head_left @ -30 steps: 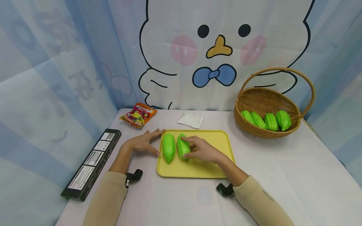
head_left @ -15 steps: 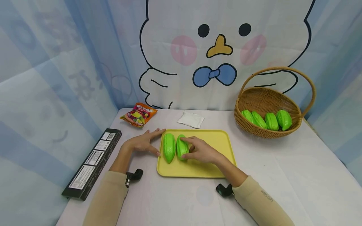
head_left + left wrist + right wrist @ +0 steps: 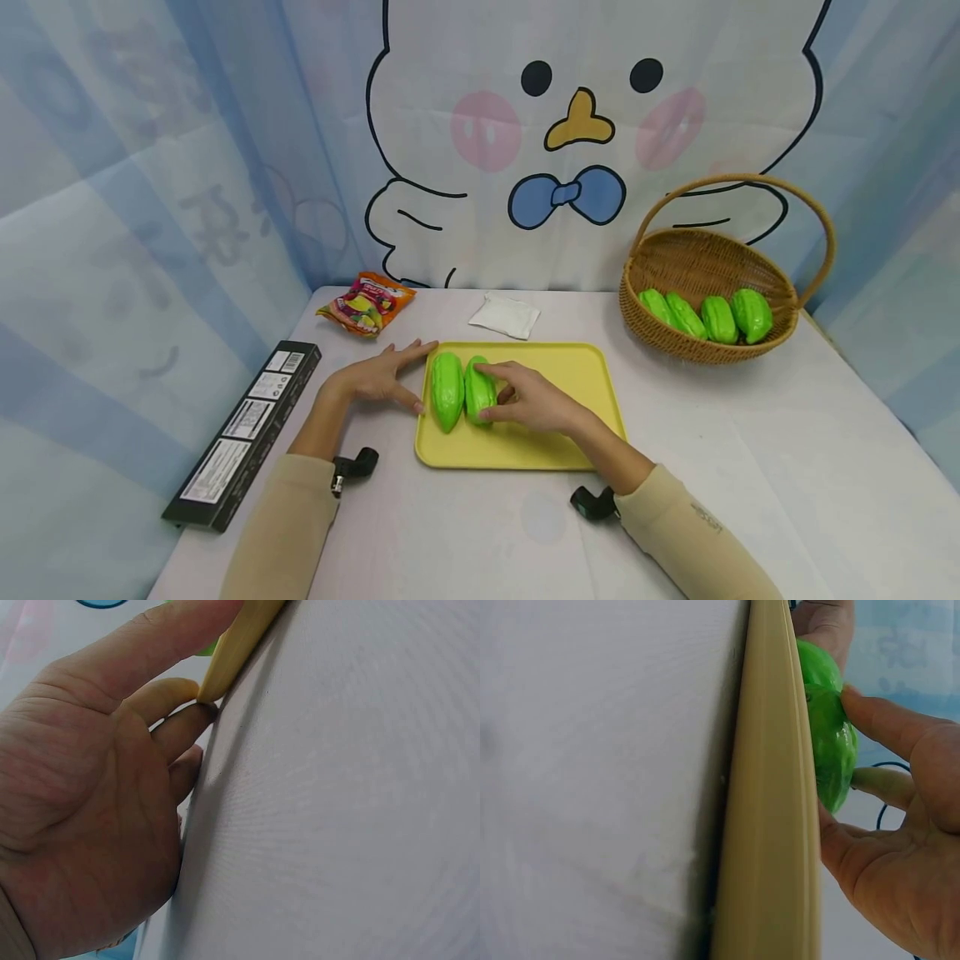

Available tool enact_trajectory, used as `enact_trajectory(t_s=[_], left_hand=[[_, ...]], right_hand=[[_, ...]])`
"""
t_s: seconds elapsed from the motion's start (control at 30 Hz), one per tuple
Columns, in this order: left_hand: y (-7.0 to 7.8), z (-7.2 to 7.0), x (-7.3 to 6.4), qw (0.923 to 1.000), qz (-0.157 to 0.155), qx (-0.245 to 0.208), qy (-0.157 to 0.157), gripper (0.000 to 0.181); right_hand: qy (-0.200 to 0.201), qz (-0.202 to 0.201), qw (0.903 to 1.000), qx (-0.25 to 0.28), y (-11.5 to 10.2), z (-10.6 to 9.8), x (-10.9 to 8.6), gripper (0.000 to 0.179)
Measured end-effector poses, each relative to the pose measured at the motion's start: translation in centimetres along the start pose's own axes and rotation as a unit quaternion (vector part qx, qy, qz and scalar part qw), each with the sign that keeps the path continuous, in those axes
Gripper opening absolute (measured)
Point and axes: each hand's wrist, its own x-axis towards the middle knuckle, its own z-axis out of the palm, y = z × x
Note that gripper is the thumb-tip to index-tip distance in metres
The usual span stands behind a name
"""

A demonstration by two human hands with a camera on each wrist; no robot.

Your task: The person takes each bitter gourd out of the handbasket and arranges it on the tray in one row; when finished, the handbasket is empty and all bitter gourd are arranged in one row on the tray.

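Observation:
In the head view two green ridged toy fruits lie side by side on the left part of a yellow tray (image 3: 555, 446). My right hand (image 3: 536, 398) holds the right-hand fruit (image 3: 478, 392) between thumb and fingers, the thumb at its near end. The left-hand fruit (image 3: 447, 392) lies right beside it, touching or nearly so. My left hand (image 3: 375, 377) lies at the tray's left edge with fingers spread, its thumb and a fingertip against the rim. In the right wrist view, the held fruit (image 3: 832, 746) shows above the tray's side, with my fingers around it.
At the back right stands a wicker basket (image 3: 637, 329) with several more green fruits. A candy bag (image 3: 367, 304) and a white packet (image 3: 505, 316) lie behind the tray. A long black box (image 3: 243, 433) lies along the left edge of the table.
My right hand has slid the right-hand fruit a little to the left, closing the gap to the other fruit. My left hand has stayed at the tray's edge.

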Motion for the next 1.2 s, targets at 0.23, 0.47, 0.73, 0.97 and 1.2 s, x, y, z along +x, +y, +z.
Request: enact_trajectory(t_s=[0.23,0.47,0.73,0.97,1.2], left_hand=[[0.0,0.0,-0.1,1.0,0.002,-0.006,0.0,0.118],[-0.1,0.0,0.0,1.0,0.003,-0.007,-0.002,0.119],[-0.1,0.0,-0.1,1.0,0.006,-0.008,0.001,0.119],[-0.2,0.1,0.0,0.9999,0.005,-0.016,-0.003,0.119],[0.0,-0.1,0.0,0.9999,0.008,-0.012,-0.004,0.119]], right_hand=[[0.0,0.003,1.0,0.002,-0.2,0.0,0.0,0.078],[-0.001,0.0,1.0,-0.004,-0.1,0.0,-0.1,0.079],[-0.007,0.004,1.0,-0.002,0.3,-0.4,-0.1,0.082],[0.003,-0.019,0.9997,-0.015,0.0,-2.2,-0.7,0.078],[0.085,-0.039,0.9946,-0.045,-0.5,-6.0,-2.0,0.067]])
